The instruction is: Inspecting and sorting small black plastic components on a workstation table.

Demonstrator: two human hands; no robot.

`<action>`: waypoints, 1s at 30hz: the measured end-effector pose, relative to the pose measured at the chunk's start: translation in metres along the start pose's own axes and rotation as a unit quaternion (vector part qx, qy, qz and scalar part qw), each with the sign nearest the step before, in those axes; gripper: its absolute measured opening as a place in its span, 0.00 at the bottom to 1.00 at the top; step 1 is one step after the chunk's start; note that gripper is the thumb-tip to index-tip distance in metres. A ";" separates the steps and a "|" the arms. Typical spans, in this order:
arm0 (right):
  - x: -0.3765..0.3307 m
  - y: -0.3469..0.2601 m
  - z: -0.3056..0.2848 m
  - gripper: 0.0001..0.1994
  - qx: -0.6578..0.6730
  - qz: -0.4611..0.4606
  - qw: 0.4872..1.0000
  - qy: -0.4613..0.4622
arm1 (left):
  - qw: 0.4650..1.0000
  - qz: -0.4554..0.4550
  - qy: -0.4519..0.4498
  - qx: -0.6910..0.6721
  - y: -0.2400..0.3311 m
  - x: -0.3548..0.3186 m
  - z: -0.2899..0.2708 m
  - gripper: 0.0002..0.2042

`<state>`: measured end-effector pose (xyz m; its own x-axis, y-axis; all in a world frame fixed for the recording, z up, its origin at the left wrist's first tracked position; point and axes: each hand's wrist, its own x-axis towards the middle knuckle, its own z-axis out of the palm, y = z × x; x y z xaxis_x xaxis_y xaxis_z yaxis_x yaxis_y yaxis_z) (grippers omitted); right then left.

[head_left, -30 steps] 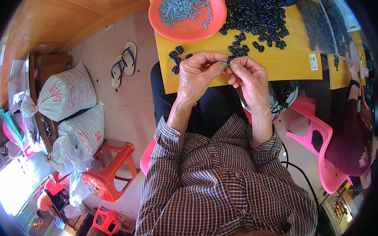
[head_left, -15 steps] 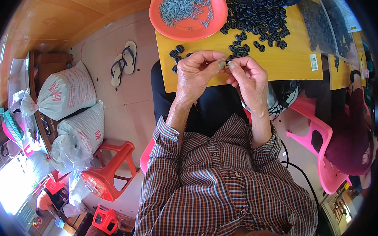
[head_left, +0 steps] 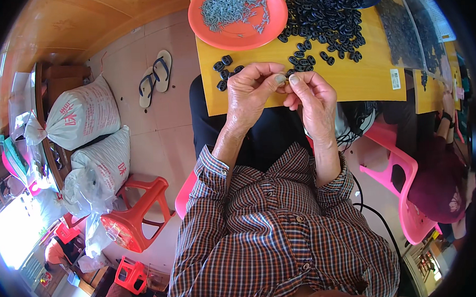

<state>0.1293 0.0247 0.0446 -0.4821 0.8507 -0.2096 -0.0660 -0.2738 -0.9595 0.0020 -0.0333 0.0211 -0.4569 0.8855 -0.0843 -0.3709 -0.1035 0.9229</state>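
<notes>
Both hands meet just above the near edge of a yellow board (head_left: 352, 80) that lies across the person's lap. The left hand (head_left: 251, 92) is curled, its thumb and forefinger pinched together at the tips, and the right hand (head_left: 312, 95) is curled the same way, its fingertips pressed up against those of the left. Between the two sets of fingertips sits a small black piece (head_left: 289, 72), gripped from both sides and mostly hidden by the fingers, so its exact shape cannot be made out. Just left of the left hand, a few loose black rings (head_left: 225, 71) lie on the board near its edge. Further up the board, beyond the hands, a large heap of black rings (head_left: 328, 14) spreads across the surface, with some stragglers reaching close to the fingertips. To the left of that heap stands a round orange plate (head_left: 228, 37) holding a pile of small grey metal bits (head_left: 234, 8). At the far right of the board lies a clear bag (head_left: 403, 30) of dark pieces. The person wears a checked shirt (head_left: 274, 242) with the cuffs turned back on the forearms. On the tiled floor to the left a pair of sandals (head_left: 155, 78) lies near two tied white sacks (head_left: 89, 139), and a red plastic stool (head_left: 135, 216) stands just beside the sacks. To the right stands a pink plastic chair (head_left: 404, 194).
</notes>
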 end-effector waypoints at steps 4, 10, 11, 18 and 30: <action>0.001 0.001 0.001 0.08 0.004 0.015 1.000 0.003 | 1.000 -0.008 0.006 0.013 -0.003 -0.001 0.000 0.06; 0.002 0.003 0.000 0.09 0.005 0.011 1.000 -0.002 | 1.000 -0.018 0.008 0.019 -0.005 -0.001 -0.001 0.06; 0.001 0.003 0.001 0.09 0.005 0.005 1.000 -0.002 | 1.000 -0.018 0.008 0.019 -0.006 -0.001 -0.002 0.06; 0.000 0.004 0.000 0.08 -0.071 -0.025 0.997 0.006 | 0.999 -0.017 0.014 0.048 -0.008 -0.002 0.000 0.06; -0.001 0.010 0.004 0.08 -0.066 -0.039 0.997 0.018 | 0.999 -0.047 0.015 0.014 -0.003 -0.004 0.003 0.06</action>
<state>0.1256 0.0192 0.0363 -0.4487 0.8829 -0.1384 0.0146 -0.1476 -0.9889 0.0071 -0.0355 0.0197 -0.4460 0.8763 -0.1820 -0.3910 -0.0079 0.9204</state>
